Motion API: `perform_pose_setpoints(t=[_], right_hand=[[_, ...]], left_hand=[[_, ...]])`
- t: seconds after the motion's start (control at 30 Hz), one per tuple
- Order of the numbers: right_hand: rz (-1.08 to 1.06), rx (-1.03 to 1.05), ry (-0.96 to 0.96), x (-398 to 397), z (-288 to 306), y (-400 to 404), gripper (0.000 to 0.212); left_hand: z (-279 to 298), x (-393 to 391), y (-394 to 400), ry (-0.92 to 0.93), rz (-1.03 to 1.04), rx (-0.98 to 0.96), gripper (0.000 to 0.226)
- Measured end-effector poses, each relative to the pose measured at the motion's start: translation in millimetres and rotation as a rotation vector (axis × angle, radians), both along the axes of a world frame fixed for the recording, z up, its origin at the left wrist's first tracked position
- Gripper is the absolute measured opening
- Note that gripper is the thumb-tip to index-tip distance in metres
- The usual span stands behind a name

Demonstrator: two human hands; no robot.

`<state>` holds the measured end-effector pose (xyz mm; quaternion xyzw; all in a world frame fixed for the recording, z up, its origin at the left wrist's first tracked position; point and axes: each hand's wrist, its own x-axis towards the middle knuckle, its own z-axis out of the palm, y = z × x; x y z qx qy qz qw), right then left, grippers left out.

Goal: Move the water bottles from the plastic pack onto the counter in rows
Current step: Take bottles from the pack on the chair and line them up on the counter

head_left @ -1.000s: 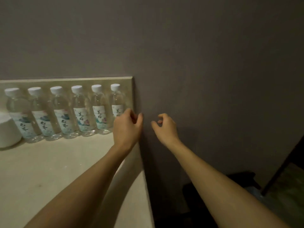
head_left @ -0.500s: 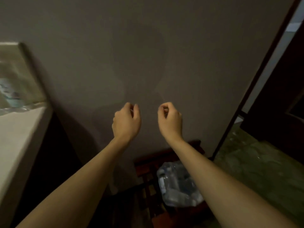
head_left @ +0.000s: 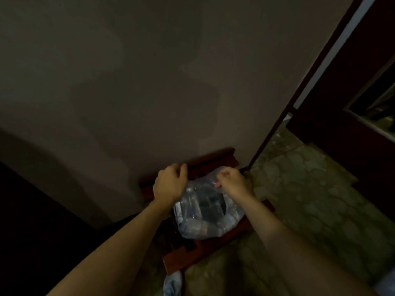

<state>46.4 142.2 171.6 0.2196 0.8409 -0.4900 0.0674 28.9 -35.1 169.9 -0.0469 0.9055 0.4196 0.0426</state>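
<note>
The clear plastic pack (head_left: pixel 205 212) with water bottles inside sits on a low dark-red wooden rack (head_left: pixel 198 251) on the floor against the wall. My left hand (head_left: pixel 170 183) hovers over the pack's left upper edge, fingers loosely curled, holding nothing that I can see. My right hand (head_left: pixel 232 180) is above the pack's top right, fingers curled close to the plastic film; whether it pinches the film is unclear in the dim light. The counter and the row of bottles on it are out of view.
A grey wall (head_left: pixel 171 82) fills the upper view. A dark door frame (head_left: pixel 299 99) runs diagonally at right, with mottled green floor (head_left: pixel 310 199) beyond. The dark area at lower left is the counter's side. A pale cloth (head_left: pixel 173 283) lies at the bottom.
The view swung right and down from the counter to the pack on the floor. Both hands dropped from in front of the wall to just over the pack.
</note>
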Motion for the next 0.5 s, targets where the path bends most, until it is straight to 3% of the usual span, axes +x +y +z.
perform_pose_setpoints(t=[0.23,0.5], right_hand=[[0.028,-0.025,-0.298,-20,-74,30,0.021],[0.199,0.051,-0.536,-40,-155,29,0.029]], left_hand=[[-88,-24,30,-0.269,-0.076,0.057,0.038],[-168,-19,34,-0.550,0.023,-0.006,0.024]])
